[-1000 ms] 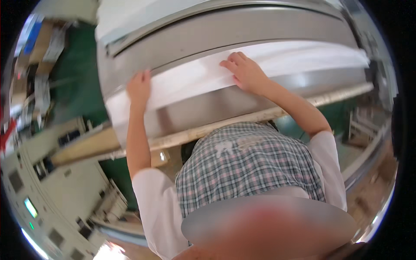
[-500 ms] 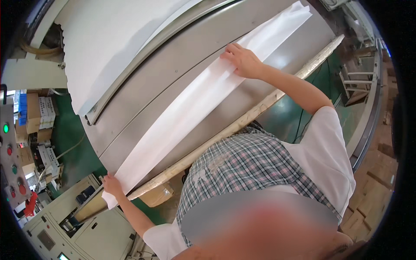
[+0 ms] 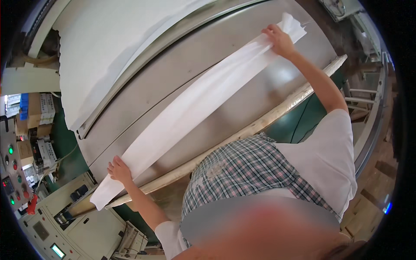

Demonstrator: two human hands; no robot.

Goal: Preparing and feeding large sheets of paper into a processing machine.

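A long strip of thin white sheet (image 3: 186, 112), paper or cloth, lies slantwise over a grey metal table (image 3: 242, 102). Near its lower left end my left hand (image 3: 119, 170) rests on the strip, fingers stretched out and slightly apart. Toward the upper right end my right hand (image 3: 281, 42) has its fingers closed on the strip, which creases and bunches there. The strip's lower left end hangs past the table's edge. My right thumb is hidden.
A pale padded bar (image 3: 255, 128) runs along the table's near edge. Beyond the table, a wide white sheet (image 3: 104, 47) lies behind a metal rail. At left stand a control panel (image 3: 16, 169) with lit buttons, stacked boxes (image 3: 37, 112) and a machine cabinet (image 3: 93, 234).
My right hand has moved up and right along the strip, toward its far end. My left hand has shifted slightly up and right from the lower end, and its fingers now stretch out.
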